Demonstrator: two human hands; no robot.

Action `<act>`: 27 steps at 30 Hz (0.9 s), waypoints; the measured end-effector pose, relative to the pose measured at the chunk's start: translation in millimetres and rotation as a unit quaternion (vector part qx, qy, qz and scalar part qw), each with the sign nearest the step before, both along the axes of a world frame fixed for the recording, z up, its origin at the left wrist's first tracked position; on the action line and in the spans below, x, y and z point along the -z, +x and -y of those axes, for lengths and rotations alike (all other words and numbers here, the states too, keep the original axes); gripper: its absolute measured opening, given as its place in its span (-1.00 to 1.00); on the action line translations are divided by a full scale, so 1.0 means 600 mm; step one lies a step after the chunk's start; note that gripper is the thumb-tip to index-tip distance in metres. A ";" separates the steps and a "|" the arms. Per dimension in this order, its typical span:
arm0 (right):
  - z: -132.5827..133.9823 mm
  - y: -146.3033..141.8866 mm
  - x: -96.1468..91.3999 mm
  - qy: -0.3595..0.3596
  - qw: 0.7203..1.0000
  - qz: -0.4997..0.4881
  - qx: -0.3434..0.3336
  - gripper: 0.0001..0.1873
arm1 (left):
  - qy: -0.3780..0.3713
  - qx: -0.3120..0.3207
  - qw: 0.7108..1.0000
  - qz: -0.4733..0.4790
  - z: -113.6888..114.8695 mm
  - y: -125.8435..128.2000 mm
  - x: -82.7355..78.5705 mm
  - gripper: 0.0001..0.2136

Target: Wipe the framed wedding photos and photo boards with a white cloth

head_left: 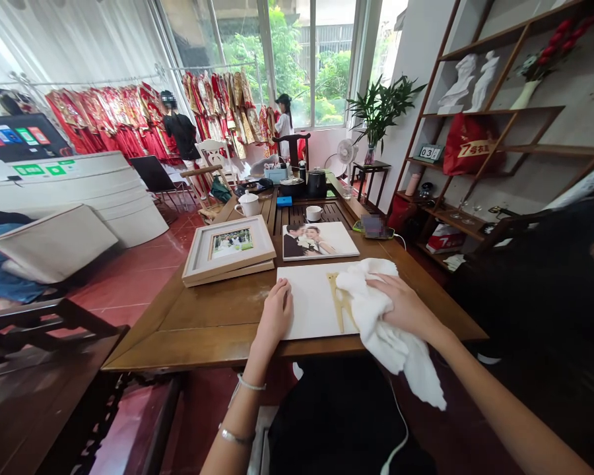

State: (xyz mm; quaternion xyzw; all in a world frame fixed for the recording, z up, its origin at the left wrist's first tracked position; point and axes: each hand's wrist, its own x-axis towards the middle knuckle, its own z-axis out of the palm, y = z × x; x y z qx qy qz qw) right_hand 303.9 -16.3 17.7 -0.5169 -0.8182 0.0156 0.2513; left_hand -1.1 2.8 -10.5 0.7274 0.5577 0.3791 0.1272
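A white rectangular board [307,305] lies flat at the table's near edge, with a tan long-legged shape [334,290] on its right part. My left hand [276,310] grips the board's left edge, its fingers curled together there. Bunched under my right hand [408,305] is a white cloth [373,323], pressed on the board's right side and covering part of the tan shape. The cloth's loose end hangs over the table edge. Just beyond the board rests a photo panel of a couple [319,241]. Left of it, a framed photo [230,245] sits on another frame.
On the wooden table [178,330] stand a white lidded mug [248,204], a small white cup [313,213] and a dark pot [316,183]. A phone [373,226] with a cable lies at the right. A person [181,132] stands by hanging red garments. Shelves rise at right.
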 end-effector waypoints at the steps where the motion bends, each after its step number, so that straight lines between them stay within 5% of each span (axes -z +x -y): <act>1: -0.014 -0.004 -0.003 -0.006 1.000 0.000 0.012 -0.46 | -0.002 0.001 1.000 -0.001 0.000 0.000 -0.001 -0.71; 11: -0.114 -0.067 -0.020 -0.022 0.998 -0.058 0.025 -0.49 | 0.004 -0.005 1.000 -0.001 0.000 0.002 0.002 -0.71; 19: -0.017 -0.104 -0.029 -0.008 0.983 -0.009 -0.183 -0.39 | -0.015 -0.005 1.000 -0.004 0.002 0.004 -0.004 -0.71; 27: 0.046 -0.056 -0.026 -0.017 0.979 0.000 -0.201 -0.51 | -0.009 -0.002 1.000 -0.011 0.001 0.003 -0.002 -0.70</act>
